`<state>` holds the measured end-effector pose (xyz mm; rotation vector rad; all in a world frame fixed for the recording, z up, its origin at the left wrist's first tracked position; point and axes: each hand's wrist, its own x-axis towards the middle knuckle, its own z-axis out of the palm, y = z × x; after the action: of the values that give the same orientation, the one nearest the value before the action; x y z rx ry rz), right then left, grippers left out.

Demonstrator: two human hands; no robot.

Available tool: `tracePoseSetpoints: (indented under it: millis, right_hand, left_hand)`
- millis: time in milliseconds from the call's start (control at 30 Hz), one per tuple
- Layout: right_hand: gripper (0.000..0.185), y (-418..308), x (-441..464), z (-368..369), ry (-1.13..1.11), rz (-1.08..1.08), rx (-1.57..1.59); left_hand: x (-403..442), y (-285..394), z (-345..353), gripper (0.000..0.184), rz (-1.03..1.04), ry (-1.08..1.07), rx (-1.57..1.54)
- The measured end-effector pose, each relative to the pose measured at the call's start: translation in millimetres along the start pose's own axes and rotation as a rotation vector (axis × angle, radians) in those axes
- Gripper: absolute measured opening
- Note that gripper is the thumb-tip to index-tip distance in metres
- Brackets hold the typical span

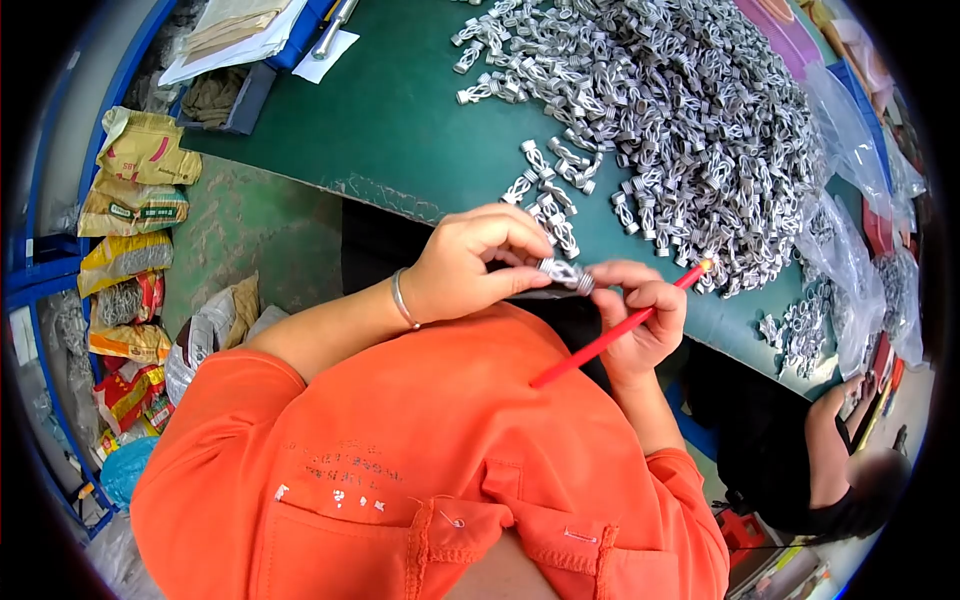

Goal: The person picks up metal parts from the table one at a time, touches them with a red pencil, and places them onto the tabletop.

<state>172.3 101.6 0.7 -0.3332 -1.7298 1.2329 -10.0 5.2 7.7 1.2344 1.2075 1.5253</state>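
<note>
Between my two hands, just off the near table edge, is a small grey part [566, 274] with ribbed ends and a twisted open middle. My left hand [478, 258], with a bracelet at the wrist, pinches one end. The thumb and forefinger of my right hand [642, 310] close on the other end. A red pencil-like stick [610, 346] with a yellowish tip is also held in my right hand, slanting down across it toward the orange shirt. Several similar loose parts [545, 190] lie on the table beyond my hands.
A large heap of grey parts [690, 130] covers much of the green table [400, 120]. Plastic bags [845, 270] sit on its right. A grey bin [228, 100] and papers [235, 35] are at left, above stacked sacks [135, 210]. Another person [790, 450] works at right.
</note>
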Motion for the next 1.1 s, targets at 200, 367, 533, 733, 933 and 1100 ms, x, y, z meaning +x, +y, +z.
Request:
tracePoseSetpoints:
  millis: [200,367,533,733,933,1100]
  right_hand:
    - [0.025,14.3,3.1,-5.1,-0.060,0.136,-0.417]
    - [0.034,23.6,9.3,0.9,-0.217,0.033,-0.618]
    - [0.033,26.2,0.0,0.0,-0.091,0.147,-0.413]
    - [0.030,11.9,-3.8,1.2,-0.068,0.361,0.068]
    - [0.027,12.7,-7.3,3.1,0.001,0.418,0.303]
    - [0.043,7.9,-3.6,8.9,0.020,0.108,0.032]
  left_hand:
    - [-20.9,-2.9,-6.6,0.020,-0.032,-0.090,0.274]
    - [-22.2,-8.1,-4.1,0.018,-0.133,-0.044,0.337]
    - [-12.5,-8.0,2.4,0.025,-0.212,0.048,0.252]
    - [-1.4,-3.7,5.3,0.023,-0.382,0.066,-0.180]
    - [-3.7,-3.7,6.2,0.022,-0.181,0.055,-0.061]
    - [-4.8,-2.2,5.2,0.024,-0.131,0.035,0.033]
